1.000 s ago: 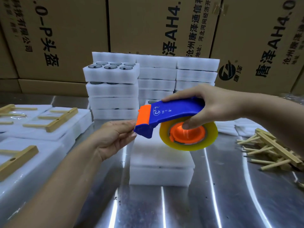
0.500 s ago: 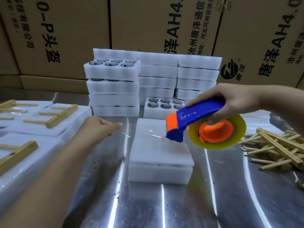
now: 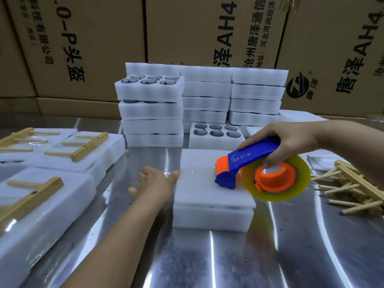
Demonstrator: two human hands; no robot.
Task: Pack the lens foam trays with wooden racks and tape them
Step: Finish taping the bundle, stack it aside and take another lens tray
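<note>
on the left lie white foam packs with wooden racks on top. they look shiny, so i think they are taped and done. the left hand sits at the left edge of the foam trays in the middle, with its thumb out at a shiny bit of tape. i think it keeps the tape end from slipping, but the fingers are blurry, so i cannot tell if they pinch. the right hand curls round the blue tape gun. its nose is down on the foam top, ready to lay tape across. loose racks wait on the right, near to grab.
</note>
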